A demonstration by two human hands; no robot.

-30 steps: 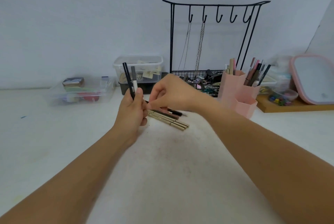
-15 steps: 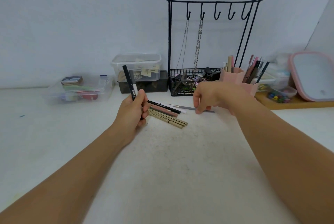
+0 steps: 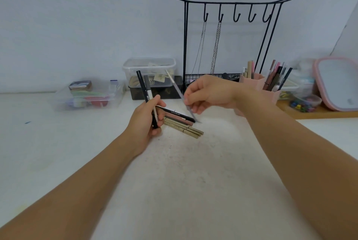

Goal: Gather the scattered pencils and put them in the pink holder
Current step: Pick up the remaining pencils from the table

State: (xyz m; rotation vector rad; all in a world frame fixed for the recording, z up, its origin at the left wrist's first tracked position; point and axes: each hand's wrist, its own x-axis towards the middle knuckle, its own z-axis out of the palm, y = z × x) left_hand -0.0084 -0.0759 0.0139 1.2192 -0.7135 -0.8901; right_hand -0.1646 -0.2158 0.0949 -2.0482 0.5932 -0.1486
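Note:
My left hand (image 3: 146,121) grips two upright pencils (image 3: 145,88), one black and one grey-and-white, above the white table. My right hand (image 3: 209,94) pinches a thin grey pencil (image 3: 179,92), blurred and tilted, just right of the left hand. Under both hands lie several pencils (image 3: 182,123) side by side on the table: black, dusty pink and gold ones. The pink holder (image 3: 260,84) stands behind my right wrist, partly hidden by it, with several pencils and brushes sticking out of it.
A black wire stand (image 3: 232,32) with hooks, chains and a basket is at the back. Clear plastic boxes (image 3: 149,73) (image 3: 87,95) sit at back left. A pink-framed mirror (image 3: 337,82) and a bowl of small beads (image 3: 305,102) rest on a wooden tray at right.
My right hand picked the thin grey pencil off the table near the holder and carried it left toward my left hand. The left hand kept its two pencils almost still.

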